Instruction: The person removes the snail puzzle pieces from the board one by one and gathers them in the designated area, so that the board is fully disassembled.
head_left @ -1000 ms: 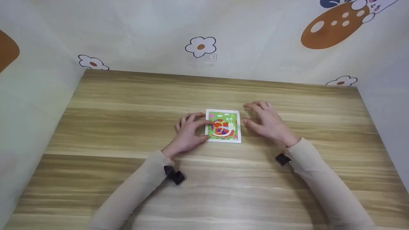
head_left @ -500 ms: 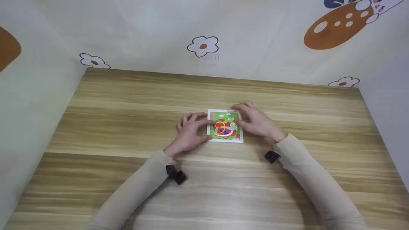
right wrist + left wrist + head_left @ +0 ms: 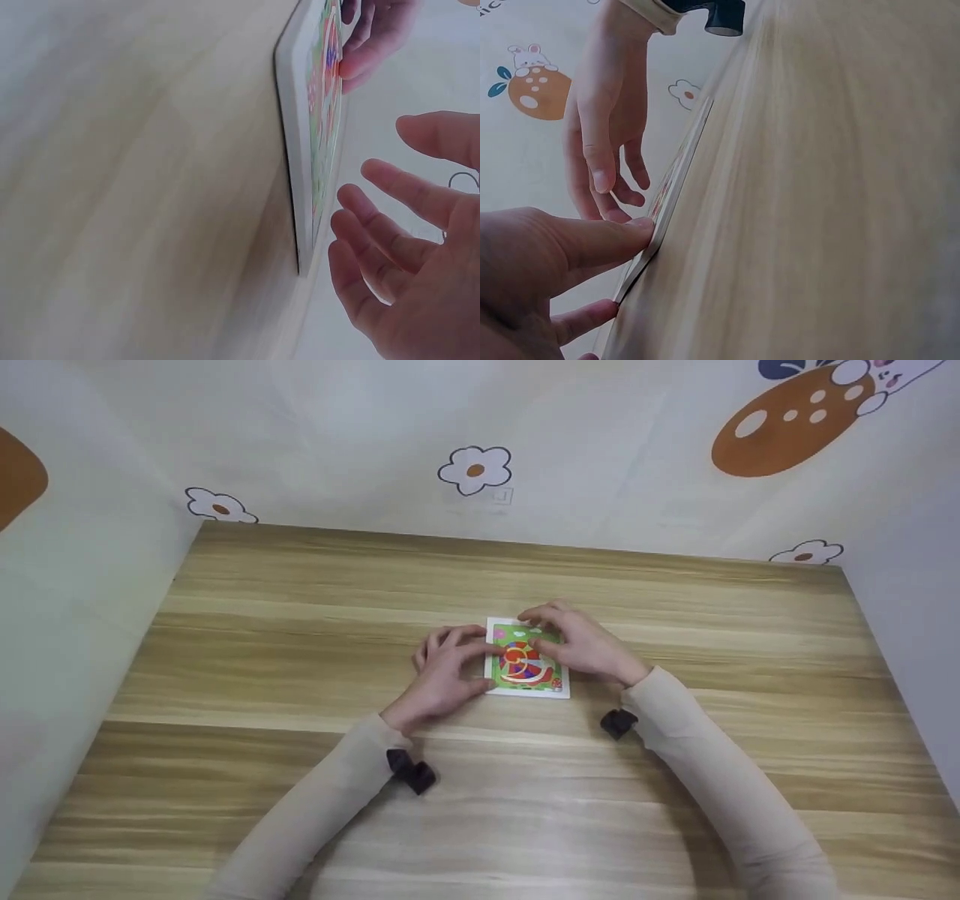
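A small white-rimmed puzzle board [image 3: 517,667] with a red snail on a green ground lies flat on the wooden table. My left hand [image 3: 446,675] holds it at the left edge, one finger reaching onto the picture; in the left wrist view, fingertips [image 3: 641,229] touch its rim. Over the board's upper right part is my right hand [image 3: 581,645], which hides the snail's head. The right wrist view shows that hand [image 3: 420,247] with loosely bent fingers, nothing in them, apart from the board [image 3: 304,172].
The wood-grain table [image 3: 300,585] stretches around the board. A pale wall [image 3: 337,450] with flower and carrot prints rises behind it and at both sides. Dark wrist cameras [image 3: 619,724] sit below the sleeves [image 3: 697,735].
My right hand has moved left, from beside the board to over its upper right part. The left hand and the board have stayed in place.
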Demonstrator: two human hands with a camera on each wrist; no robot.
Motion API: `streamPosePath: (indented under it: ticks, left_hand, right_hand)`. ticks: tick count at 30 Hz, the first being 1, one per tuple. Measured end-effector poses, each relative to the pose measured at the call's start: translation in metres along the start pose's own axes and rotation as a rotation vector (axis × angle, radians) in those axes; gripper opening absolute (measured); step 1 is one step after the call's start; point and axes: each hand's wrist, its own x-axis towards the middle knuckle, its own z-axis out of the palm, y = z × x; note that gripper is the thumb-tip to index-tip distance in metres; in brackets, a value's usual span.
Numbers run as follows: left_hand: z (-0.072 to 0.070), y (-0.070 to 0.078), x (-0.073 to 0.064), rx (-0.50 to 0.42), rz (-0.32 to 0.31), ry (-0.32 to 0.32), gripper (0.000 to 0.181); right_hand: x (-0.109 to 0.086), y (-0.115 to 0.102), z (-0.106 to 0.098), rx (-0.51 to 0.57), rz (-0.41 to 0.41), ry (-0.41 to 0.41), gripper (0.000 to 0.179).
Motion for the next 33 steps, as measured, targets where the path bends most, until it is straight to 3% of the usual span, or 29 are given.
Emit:
streamPosePath:
  ticks: [8,15,22,33]
  left_hand:
    - [0.000,-0.001,-0.002,-0.011,0.015,-0.007,0.045]
    - [0.000,-0.001,-0.002,-0.010,0.010,-0.008,0.045]
    - [0.000,0.000,-0.002,-0.022,0.003,-0.011,0.045]
    - [-0.001,-0.001,-0.001,-0.016,0.018,0.003,0.044]
  right_hand:
    - [0.010,-0.003,0.009,0.012,-0.032,-0.017,0.039]
    - [0.016,-0.007,0.011,0.004,0.025,-0.047,0.038]
    - [0.022,-0.010,0.011,0.081,0.099,-0.090,0.039]
    - [0.029,-0.012,0.008,0.181,0.148,-0.116,0.034]
